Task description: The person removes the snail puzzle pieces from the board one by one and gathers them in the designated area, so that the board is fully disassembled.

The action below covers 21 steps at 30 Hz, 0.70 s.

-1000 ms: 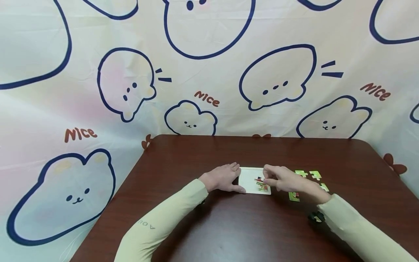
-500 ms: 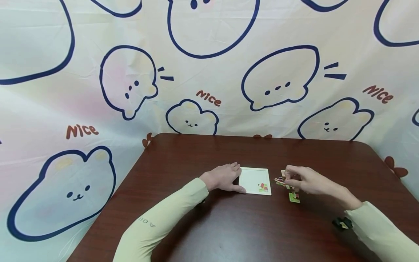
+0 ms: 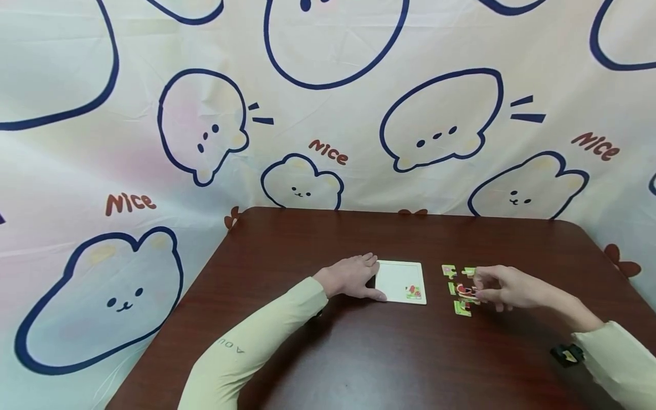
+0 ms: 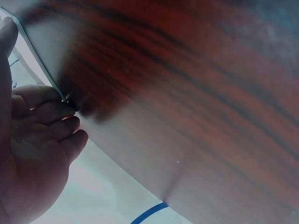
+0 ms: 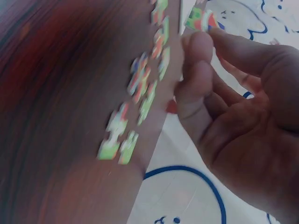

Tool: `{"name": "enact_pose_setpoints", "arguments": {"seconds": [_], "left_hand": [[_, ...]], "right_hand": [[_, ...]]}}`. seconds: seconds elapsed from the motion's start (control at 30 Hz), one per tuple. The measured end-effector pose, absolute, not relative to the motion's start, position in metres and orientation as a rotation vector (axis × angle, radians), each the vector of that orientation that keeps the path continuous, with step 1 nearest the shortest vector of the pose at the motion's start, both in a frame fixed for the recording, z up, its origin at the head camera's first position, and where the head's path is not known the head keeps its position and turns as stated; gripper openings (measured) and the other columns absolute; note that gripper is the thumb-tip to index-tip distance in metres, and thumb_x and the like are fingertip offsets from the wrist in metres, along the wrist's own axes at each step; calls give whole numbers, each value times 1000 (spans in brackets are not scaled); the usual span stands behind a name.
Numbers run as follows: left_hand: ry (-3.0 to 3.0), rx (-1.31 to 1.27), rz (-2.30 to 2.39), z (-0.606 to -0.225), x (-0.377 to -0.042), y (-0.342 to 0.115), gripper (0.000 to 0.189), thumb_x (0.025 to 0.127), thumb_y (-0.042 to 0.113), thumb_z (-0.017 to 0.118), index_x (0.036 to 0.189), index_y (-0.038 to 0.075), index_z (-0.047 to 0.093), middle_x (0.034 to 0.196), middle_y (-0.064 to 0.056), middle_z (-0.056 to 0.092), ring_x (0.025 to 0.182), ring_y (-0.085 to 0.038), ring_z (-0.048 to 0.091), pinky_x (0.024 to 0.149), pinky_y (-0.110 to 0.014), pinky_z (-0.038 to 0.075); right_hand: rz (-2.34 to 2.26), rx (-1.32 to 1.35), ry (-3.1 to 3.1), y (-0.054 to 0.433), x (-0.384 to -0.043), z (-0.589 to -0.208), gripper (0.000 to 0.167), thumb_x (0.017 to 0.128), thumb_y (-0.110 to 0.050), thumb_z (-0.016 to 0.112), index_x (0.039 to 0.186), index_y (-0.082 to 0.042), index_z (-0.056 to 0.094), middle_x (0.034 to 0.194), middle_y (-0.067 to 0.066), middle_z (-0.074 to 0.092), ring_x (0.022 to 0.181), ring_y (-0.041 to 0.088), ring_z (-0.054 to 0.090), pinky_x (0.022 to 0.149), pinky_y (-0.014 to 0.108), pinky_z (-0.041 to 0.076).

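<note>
At lower centre: left hand (image 3: pixel 351 278), fingers spread along the left edge of the white tray (image 3: pixel 393 278), likely steadying it; corner piece (image 3: pixel 413 292), inside, lower right. Lower right: loose pieces (image 3: pixel 463 309); held piece (image 5: pixel 198 19), edge-pinched by right hand (image 3: pixel 504 287), probably for control.

On my head feed, a pale, creased cloth (image 3: pixel 287 125) with dark-blue cartoon outlines fills the upper frame and runs down the left side, faintly tinted pink and blue. I count 3 red-brown "Nice" prints (image 3: pixel 130 203), at left, upper centre and upper right. Along the bottom I see a dark-brown wooden table (image 3: pixel 333 364), its 2 far corners rounded, soft light glossing it at bottom centre.
</note>
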<state>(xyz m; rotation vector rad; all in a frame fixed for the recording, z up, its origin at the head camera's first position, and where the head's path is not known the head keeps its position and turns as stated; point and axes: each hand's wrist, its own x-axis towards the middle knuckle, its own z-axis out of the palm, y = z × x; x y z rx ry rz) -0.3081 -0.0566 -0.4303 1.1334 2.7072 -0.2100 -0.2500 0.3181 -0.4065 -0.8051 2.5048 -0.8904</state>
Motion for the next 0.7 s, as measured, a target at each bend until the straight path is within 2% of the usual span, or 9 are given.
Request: {"name": "enact_pose_setpoints", "arguments": {"seconds": [0.13,0.4,0.7], "left_hand": [[2700,1137,-209,-430,-309,-56,96,88,77,43,153,8,33,161,-13,28,152,-23,23,122,-34,26],[2693,1144,-203,-426,-307,-57,95,89,75,44,153,6,33,161,-14,28,152,-23,23,122,-34,25],[2694,1143,-197,-425,-306,-57,95,89,75,45,152,6,34,161,-14,29,151,-23,23,122,-33,25]], "right_hand": [[-856,-793,2465,332,-249,-410,19,97,-28,62,88,-14,53,72,4,61,52,10,60,43,30,50],[-894,-775,2328,344,-246,-414,19,99,-25,58,88,-10,53,75,7,63,52,13,61,44,34,52],[-835,-636,2414,340,-247,-420,19,96,-23,63,89,-9,52,74,2,57,54,11,56,48,31,51]]}}
